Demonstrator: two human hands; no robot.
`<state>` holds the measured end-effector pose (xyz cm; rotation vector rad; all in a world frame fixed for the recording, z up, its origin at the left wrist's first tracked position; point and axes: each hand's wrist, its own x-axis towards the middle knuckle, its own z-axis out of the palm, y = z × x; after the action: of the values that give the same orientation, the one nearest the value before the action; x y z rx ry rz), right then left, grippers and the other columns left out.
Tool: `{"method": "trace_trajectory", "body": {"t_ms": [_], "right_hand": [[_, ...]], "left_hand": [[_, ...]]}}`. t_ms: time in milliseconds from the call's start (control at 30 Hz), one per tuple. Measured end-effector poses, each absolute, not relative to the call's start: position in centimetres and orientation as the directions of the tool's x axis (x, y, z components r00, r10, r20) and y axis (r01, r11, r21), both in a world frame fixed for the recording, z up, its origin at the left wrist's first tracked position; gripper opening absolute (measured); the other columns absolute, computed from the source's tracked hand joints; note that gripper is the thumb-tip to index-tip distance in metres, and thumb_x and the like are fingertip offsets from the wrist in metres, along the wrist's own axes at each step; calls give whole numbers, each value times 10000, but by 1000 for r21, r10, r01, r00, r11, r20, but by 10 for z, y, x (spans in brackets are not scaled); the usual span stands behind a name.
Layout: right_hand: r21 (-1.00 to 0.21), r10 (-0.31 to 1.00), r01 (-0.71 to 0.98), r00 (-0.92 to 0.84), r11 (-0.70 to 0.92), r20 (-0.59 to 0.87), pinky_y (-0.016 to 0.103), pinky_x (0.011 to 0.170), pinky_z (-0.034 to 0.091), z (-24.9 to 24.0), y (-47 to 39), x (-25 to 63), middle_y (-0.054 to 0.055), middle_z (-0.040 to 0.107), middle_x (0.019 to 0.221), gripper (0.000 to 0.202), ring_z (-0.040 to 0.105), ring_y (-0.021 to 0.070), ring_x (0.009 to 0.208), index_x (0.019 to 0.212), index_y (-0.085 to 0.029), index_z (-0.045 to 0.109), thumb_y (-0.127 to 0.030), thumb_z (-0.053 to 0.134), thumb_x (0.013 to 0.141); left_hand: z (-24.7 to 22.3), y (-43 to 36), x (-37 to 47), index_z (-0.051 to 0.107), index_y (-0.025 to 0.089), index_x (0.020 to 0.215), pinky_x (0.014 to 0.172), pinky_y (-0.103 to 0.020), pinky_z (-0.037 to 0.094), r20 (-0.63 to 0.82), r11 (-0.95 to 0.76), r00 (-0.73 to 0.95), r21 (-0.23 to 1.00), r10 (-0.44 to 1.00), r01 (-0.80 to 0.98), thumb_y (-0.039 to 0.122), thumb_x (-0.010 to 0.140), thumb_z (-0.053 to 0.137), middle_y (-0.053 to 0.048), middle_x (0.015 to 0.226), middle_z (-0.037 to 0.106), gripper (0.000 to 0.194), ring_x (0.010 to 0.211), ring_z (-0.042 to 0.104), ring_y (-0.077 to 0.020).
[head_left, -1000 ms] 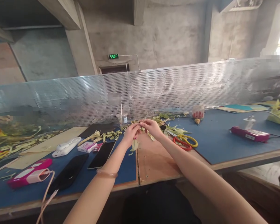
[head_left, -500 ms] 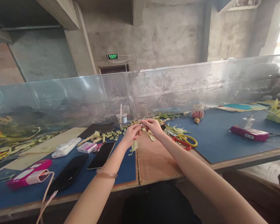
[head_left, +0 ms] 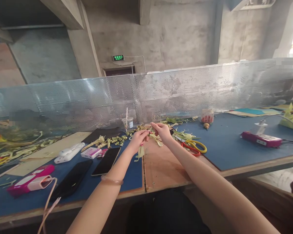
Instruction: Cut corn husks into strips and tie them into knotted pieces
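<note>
Over the middle of the table, my left hand [head_left: 138,139] has its fingers pinched together on something too small to make out. A pale green leaf [head_left: 141,152] hangs just below that hand. Close beside it, my right hand [head_left: 161,131] is also closed in a pinch, and what its fingertips hold is hidden. Green and yellowish plant scraps [head_left: 185,135] lie behind and to the right of the hands. Scissors with red and yellow handles [head_left: 199,148] rest right of my right hand. Small knobbly plant pieces [head_left: 116,142] lie to the left.
Two dark phones [head_left: 107,161], a white power strip [head_left: 69,153] and a magenta power strip [head_left: 30,182] lie at left. A plastic cup [head_left: 128,123] and a jar [head_left: 207,116] stand before the perforated metal screen [head_left: 185,91]. Another magenta strip [head_left: 261,139] sits at right.
The fingertips of my two hands have moved slightly apart, with my right hand shifted a little to the right. The objects on the table have not moved.
</note>
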<state>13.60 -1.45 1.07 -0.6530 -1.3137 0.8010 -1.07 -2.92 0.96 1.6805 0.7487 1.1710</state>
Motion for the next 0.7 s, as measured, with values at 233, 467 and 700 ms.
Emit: {"method": "trace_trajectory", "body": {"t_ms": [233,467,700], "right_hand": [[-827,864,-254,193,502,465,218,388,268,9,-5,145,-66,309,459,409,282,64,397,579,-177,507,-565,621,640],[-884,951,-365,12,290,308,198,408,310,-1,3,144,-18,465,595,454,359,62,449,721,-153,589,-604,568,671],[-868,846,-425,-335,257,414,207,465,355,-3,-7,138,18,597,787,270,436,75,537,776,-161,632,-343,699,590]], "left_hand": [[12,-32,-10,627,134,811,337,-186,163,349,-374,363,927,864,0,433,747,560,37,501,477,313,303,243,-9],[10,-28,-11,621,129,834,326,-180,168,360,-359,334,931,871,-68,423,734,583,43,500,475,313,298,237,-2],[9,-26,-13,602,145,803,331,-174,180,372,-358,271,928,888,-102,422,702,616,45,512,486,296,303,259,-2]]}}
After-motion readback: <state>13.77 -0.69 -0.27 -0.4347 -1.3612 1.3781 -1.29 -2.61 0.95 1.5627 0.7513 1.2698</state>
